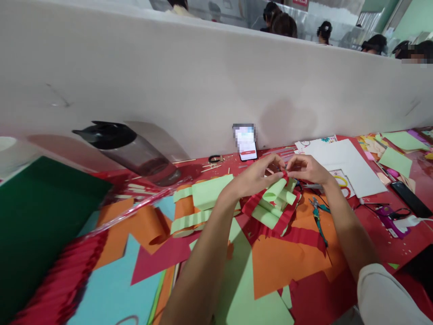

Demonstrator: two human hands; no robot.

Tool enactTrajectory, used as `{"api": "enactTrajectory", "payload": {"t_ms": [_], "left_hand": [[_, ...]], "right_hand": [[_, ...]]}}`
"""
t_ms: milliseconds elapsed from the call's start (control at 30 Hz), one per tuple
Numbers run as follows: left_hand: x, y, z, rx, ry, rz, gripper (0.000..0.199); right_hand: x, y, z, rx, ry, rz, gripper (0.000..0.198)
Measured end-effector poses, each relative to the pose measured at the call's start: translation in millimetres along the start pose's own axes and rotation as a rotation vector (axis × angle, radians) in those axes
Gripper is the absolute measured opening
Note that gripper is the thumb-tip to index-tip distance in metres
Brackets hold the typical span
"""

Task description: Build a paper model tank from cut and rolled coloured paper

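Red paper tipped the layered paper piece, and there both hands met: the left grip was narrowed to a fingertip pinch on that tip, and the right grip pinched just as tightly beside it. Below the fingers, pale green strips curled into smooth tubes over flat red bands; whether the underside rested on anything I could not tell. One pair of pliers, slim and teal-handled, lay just to the right on orange paper. Left of the piece came one green-and-orange strip assembly, its bands rippled, then one orange sheet curled into a tube. Farther out were two phones: a lit phone leaning on the white partition, and a dark phone flat on the red bench. One translucent bottle had a black lid. Nearest left were pleated red paper and a dark green sheet.
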State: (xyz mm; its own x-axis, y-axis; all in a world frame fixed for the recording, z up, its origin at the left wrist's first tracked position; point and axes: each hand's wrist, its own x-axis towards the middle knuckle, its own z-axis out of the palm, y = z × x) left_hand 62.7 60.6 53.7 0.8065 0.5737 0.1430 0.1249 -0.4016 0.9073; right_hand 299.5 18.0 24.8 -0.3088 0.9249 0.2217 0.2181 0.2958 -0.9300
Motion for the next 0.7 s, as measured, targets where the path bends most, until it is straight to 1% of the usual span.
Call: {"api": "enactTrajectory", "payload": {"t_ms": [167, 400, 567, 700], "left_hand": [[-2, 4, 0, -0.01, -0.017, -0.051, 0.025], [0, 2, 0, 0.004, 0.035, -0.089, 0.019], [1, 1, 2, 0.002, 0.047, -0.066, 0.015], [2, 4, 5, 0.019, 0.036, -0.052, 0.021]], "right_hand": [[-1, -5, 0, 0.01, -0.033, 0.012, 0.025], [-2, -11, -1, 0.02, -0.037, 0.027, 0.026], [-3, -13, -2, 0.002, -0.057, 0.029, 0.027], [-4, -13, -3, 0.003, -0.072, 0.027, 0.022]]}}
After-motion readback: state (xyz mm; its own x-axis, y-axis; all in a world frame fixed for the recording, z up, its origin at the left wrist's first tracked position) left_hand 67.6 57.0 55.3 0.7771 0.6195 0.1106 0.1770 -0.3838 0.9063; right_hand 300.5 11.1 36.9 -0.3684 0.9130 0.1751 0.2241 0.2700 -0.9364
